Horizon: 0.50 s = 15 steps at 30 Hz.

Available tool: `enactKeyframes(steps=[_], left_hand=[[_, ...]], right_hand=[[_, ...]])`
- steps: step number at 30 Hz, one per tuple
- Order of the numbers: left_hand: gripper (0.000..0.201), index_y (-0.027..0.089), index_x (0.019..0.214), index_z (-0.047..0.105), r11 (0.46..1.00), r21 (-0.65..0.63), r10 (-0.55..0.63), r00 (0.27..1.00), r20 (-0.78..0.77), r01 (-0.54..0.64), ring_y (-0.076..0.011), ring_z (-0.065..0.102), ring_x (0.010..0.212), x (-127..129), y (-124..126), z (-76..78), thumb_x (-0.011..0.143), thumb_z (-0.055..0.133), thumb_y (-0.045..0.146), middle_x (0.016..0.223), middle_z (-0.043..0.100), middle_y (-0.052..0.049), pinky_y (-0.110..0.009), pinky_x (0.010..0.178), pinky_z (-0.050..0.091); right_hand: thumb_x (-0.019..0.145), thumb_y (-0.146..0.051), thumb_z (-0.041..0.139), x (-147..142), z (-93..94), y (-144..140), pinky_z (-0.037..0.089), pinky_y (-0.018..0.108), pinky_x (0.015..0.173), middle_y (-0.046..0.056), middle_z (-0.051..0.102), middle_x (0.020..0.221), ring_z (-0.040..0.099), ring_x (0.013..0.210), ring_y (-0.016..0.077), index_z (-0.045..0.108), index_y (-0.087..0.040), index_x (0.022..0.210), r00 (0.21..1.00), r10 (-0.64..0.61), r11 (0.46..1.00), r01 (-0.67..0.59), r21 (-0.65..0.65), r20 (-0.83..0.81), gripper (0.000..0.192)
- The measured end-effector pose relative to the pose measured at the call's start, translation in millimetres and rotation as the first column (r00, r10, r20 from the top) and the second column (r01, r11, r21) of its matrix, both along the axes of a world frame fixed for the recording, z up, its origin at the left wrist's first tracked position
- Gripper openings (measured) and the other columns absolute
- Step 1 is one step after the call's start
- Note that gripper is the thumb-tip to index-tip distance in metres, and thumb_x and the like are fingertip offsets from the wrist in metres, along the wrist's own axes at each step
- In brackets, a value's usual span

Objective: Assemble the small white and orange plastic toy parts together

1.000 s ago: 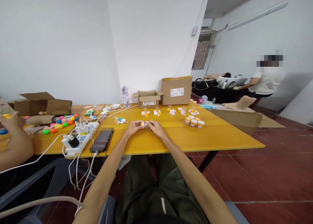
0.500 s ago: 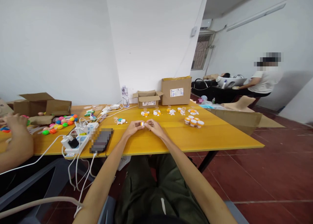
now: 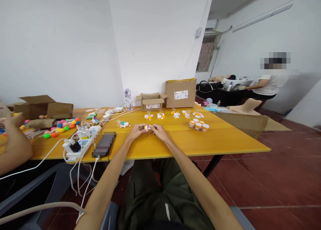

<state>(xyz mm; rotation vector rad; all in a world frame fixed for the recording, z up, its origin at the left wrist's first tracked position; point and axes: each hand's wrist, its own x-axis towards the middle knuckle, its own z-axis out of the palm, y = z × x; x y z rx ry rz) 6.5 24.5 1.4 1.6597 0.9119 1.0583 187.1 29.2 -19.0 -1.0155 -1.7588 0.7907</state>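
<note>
Over the near part of the table, my left hand (image 3: 135, 131) is closed around a small orange-and-white container (image 3: 146, 127) held on its side. My right hand (image 3: 158, 132) is close by on its right, fingers bent in a pinch at the container's end; whatever sits between those fingertips is too small to name. Farther back lie several small piles of white and orange parts (image 3: 176, 114) with little clear cups. To the right stands a group of similar small jars (image 3: 198, 124) with orange and white lids. A pile with a teal part (image 3: 123, 124) lies left of my hands.
A phone (image 3: 104, 144) and a power strip (image 3: 84, 144) with white cables lie at my left. Behind are a small open carton (image 3: 151, 102), a larger box (image 3: 181, 93) and a bottle (image 3: 128, 99). A co-worker's arm (image 3: 16, 144) is beside colourful balls (image 3: 65, 124).
My right fingertips have shifted slightly right, away from the container, and a small pale bit shows between the hands. At far left the co-worker's hand has risen a little.
</note>
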Motion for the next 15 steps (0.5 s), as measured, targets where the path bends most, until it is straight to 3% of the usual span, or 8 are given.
enactKeyframes(steps=[5, 10, 15], left_hand=[[0.045, 0.015, 0.1, 0.074, 1.0, -0.007, -0.003, 1.0, 0.006, 0.003, -0.0252, 0.069, 0.097, 0.2, -1.4, 1.2, 0.061, 0.083, 0.034, 0.096, 0.077, -0.008, -0.04, 0.093, 0.051], [0.043, 0.015, 0.097, 0.073, 1.0, -0.009, 0.004, 1.0, 0.0, -0.004, -0.025, 0.069, 0.097, 0.3, -2.1, 2.4, 0.06, 0.084, 0.033, 0.095, 0.077, -0.009, -0.039, 0.093, 0.051], [0.044, 0.016, 0.1, 0.073, 1.0, -0.006, -0.002, 1.0, -0.011, 0.002, -0.024, 0.07, 0.094, -0.1, -1.1, 1.5, 0.062, 0.083, 0.034, 0.094, 0.077, -0.008, -0.039, 0.093, 0.051]], right_hand=[[0.077, -0.063, 0.06, -1.1, 1.5, -1.8, 0.049, 0.028, 0.059, 0.001, 0.068, 0.078, 0.06, 0.061, 0.0153, 0.062, -0.022, 0.08, 0.998, -0.001, 1.0, 0.002, 0.008, -0.064, 0.042], [0.081, -0.061, 0.056, -0.8, 3.4, -3.5, 0.048, 0.029, 0.062, 0.0, 0.062, 0.063, 0.06, 0.06, 0.0166, 0.059, -0.022, 0.068, 1.0, -0.002, 1.0, 0.003, -0.015, 0.01, 0.041], [0.076, -0.059, 0.063, -0.7, 1.2, -1.8, 0.049, 0.028, 0.062, 0.001, 0.068, 0.084, 0.062, 0.066, 0.0158, 0.062, -0.022, 0.082, 0.998, -0.007, 1.0, 0.007, 0.002, -0.064, 0.037]])
